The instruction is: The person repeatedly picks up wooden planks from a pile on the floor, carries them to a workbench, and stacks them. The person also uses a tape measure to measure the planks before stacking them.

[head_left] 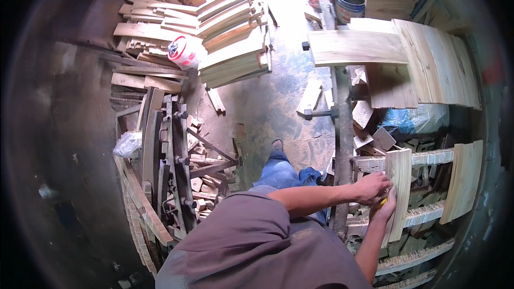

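My left hand [372,188] reaches across from the left with its fingers bent closed; what is in them, if anything, is hidden. Just below it my right hand [383,211] is closed around a small yellow object [382,202], too covered to name exactly. Both hands are at the left edge of a pale wooden board [399,192], which lies lengthwise away from me across the slatted rack [428,215]. Another short board [463,182] rests on the same slats farther right.
A rusty metal beam [342,128] with bolts runs along the rack's left side. Beyond are wide glued panels [436,64] and two buckets [349,1]. Stacked planks [235,48] and a white sack [187,53] stand at the far left. Wood offcuts [206,187] lie lower left.
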The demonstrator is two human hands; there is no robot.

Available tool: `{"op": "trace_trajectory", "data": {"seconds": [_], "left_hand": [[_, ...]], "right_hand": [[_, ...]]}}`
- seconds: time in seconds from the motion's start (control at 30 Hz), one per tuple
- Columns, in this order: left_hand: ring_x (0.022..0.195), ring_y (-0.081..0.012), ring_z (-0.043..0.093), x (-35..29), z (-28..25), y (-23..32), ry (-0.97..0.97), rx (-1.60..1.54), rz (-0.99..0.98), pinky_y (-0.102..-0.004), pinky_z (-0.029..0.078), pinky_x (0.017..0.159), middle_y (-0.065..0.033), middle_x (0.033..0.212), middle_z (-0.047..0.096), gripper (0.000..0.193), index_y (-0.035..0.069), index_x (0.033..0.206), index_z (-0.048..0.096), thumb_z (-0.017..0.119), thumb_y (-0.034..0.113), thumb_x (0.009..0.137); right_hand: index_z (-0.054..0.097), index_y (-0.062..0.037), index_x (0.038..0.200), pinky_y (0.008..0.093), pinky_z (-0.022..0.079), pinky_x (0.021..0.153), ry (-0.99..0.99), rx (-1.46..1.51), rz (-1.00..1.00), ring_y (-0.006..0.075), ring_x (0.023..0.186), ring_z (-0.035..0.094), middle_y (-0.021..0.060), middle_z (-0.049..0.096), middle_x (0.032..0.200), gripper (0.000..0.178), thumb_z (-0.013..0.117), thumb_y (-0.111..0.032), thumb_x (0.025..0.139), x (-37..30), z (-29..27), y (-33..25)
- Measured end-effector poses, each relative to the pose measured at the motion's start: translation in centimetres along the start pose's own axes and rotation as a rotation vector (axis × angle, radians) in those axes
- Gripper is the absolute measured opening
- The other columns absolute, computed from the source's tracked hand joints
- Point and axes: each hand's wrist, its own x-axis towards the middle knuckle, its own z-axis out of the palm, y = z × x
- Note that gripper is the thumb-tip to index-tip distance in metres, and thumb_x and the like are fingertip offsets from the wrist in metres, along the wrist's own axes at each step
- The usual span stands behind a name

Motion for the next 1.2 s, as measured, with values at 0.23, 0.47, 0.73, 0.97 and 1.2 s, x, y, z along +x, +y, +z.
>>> {"op": "trace_trajectory", "data": {"seconds": [0.23,0.47,0.73,0.97,1.2], "left_hand": [[0.093,-0.0374,0.056,-4.5,-8.3,0.4,0.222,-0.037,0.141,-0.0482,0.043,0.091,-0.0173,0.096,0.061,0.032,0.003,0.115,0.06,0.056,0.026,0.093],[0.096,-0.0385,0.059,-12.3,-16.1,-1.7,0.067,-0.053,0.135,-0.0491,0.049,0.085,-0.0193,0.098,0.064,0.036,0.002,0.115,0.062,0.06,0.026,0.088],[0.111,-0.0384,0.061,-26.3,-27.7,-13.6,0.03,-0.013,-0.218,-0.046,0.05,0.096,-0.0215,0.115,0.066,0.053,0.006,0.131,0.06,0.068,0.014,0.079],[0.111,-0.0322,0.067,-44.2,-40.5,-25.4,0.676,0.123,-0.572,-0.0407,0.051,0.098,-0.0199,0.119,0.069,0.044,-0.002,0.131,0.061,0.063,0.017,0.091],[0.093,-0.0172,0.062,-47.0,-40.6,-24.9,0.914,-0.103,-0.762,-0.0295,0.05,0.088,-0.0096,0.105,0.068,0.043,-0.011,0.135,0.052,0.057,0.002,0.095]], "right_hand": [[0.057,-0.0067,0.128,0.0434,0.048,0.103,-0.195,0.139,0.031,0.0265,0.118,0.06,0.0103,0.062,0.126,0.044,0.046,-0.042,0.105,-2.9,10.5,1.2],[0.057,-0.007,0.129,0.0451,0.051,0.099,0.015,0.091,0.003,0.026,0.115,0.062,0.0087,0.063,0.125,0.041,0.054,-0.035,0.1,-7.9,16.7,8.5],[0.059,-0.0025,0.101,0.0408,0.049,0.068,-0.083,0.081,0.064,0.0299,0.084,0.061,0.0162,0.061,0.092,0.021,0.057,-0.022,0.093,-8.5,21.6,14.8],[0.051,0.001,0.132,0.0321,0.051,0.063,0.148,-0.305,-0.231,0.0195,0.074,0.063,0.0106,0.063,0.096,0.051,0.067,-0.002,0.084,-1.8,31.0,11.0],[0.052,0.011,0.131,0.0283,0.05,0.065,0.179,-0.476,-0.388,0.0153,0.071,0.062,0.0108,0.065,0.092,0.059,0.072,-0.003,0.078,8.0,30.6,5.7]]}}
